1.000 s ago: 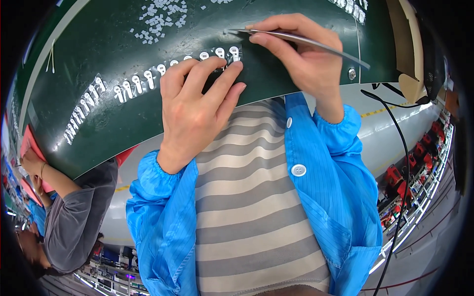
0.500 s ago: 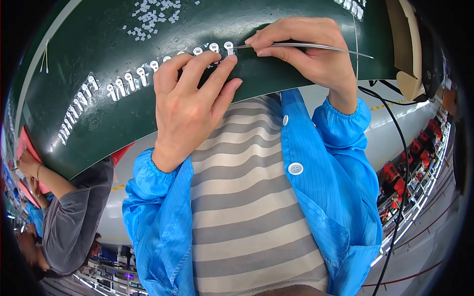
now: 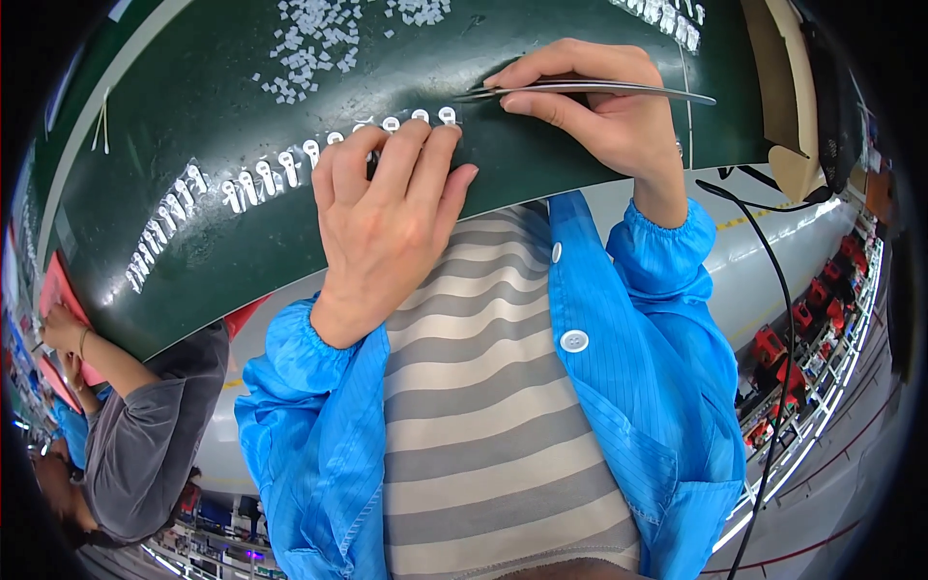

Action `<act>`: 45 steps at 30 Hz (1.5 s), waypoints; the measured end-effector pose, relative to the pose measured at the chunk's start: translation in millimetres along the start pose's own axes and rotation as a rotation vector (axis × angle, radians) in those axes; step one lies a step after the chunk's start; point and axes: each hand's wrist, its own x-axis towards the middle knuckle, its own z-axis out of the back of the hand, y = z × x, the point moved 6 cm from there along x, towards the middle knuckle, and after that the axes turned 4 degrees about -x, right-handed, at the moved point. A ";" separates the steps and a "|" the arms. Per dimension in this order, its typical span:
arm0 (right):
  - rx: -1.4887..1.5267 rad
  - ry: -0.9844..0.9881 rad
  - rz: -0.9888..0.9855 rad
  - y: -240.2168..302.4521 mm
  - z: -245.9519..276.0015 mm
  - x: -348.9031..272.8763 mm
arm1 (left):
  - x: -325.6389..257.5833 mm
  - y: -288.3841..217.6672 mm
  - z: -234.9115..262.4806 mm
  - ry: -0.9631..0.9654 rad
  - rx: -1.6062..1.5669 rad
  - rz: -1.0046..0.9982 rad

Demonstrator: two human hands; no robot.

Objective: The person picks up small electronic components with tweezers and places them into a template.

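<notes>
A curved row of small white parts with round heads and narrow tails [image 3: 289,168] lies on the dark green tabletop [image 3: 222,97]. My left hand [image 3: 387,217] rests palm down over the right end of this row, its fingers slightly bent and hiding several parts. Its index fingertip touches the tail of the rightmost white part [image 3: 447,115]. In my right hand [image 3: 609,111], pinched between thumb and fingers, is a pair of metal tweezers [image 3: 667,92]. The tweezers' tips are slightly parted, just beyond that part's head and apart from it. Whether they hold anything is too small to tell.
Small white squares [image 3: 314,43] lie scattered at the far side. More white parts [image 3: 164,222] line the left, others [image 3: 667,19] the far right. A cardboard box [image 3: 788,77] stands at right, near a black cable [image 3: 773,251]. A co-worker's arm [image 3: 111,362] is at left.
The tweezers' tips have moved off the rightmost part's head to its far side. My left index finger has drawn in beside the other fingers. The whole view has shifted slightly.
</notes>
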 end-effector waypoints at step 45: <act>-0.139 0.150 0.318 21.2 -9.3 18.4 | -8.0 15.9 2.7 -0.112 -0.196 0.062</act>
